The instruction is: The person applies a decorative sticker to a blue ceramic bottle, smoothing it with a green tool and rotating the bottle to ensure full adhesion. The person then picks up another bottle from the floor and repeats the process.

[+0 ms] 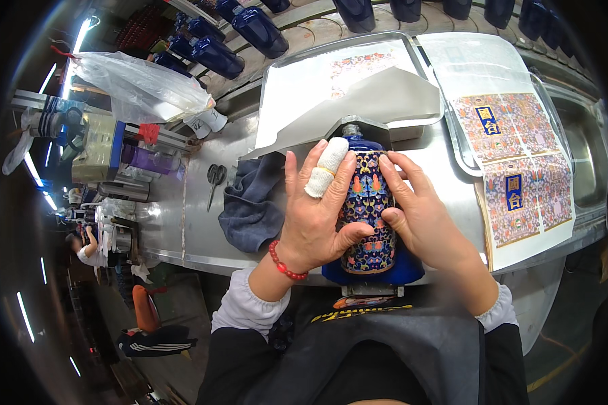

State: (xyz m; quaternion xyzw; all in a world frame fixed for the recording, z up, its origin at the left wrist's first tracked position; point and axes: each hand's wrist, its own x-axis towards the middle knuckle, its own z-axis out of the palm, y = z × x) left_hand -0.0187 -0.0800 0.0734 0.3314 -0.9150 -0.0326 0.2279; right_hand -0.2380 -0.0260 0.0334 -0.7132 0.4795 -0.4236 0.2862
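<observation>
A dark blue bottle lies in front of me, its neck pointing away. A colourful floral pattern with gold trim covers its body. My left hand presses along its left side, thumb and forefinger on the pattern and the other fingers stretched out. One finger wears a white fabric sleeve bound with a yellow band. From the right, my right hand grips the bottle's edge with thumb and fingertips. Dark blue cloth or padding shows beneath the bottle's near end.
Left of the bottle are a grey-blue rag and black scissors. Beyond it sits a tray with white sheets. Printed floral sheets lie at the right, beside a metal sink. Several blue bottles stand at the back.
</observation>
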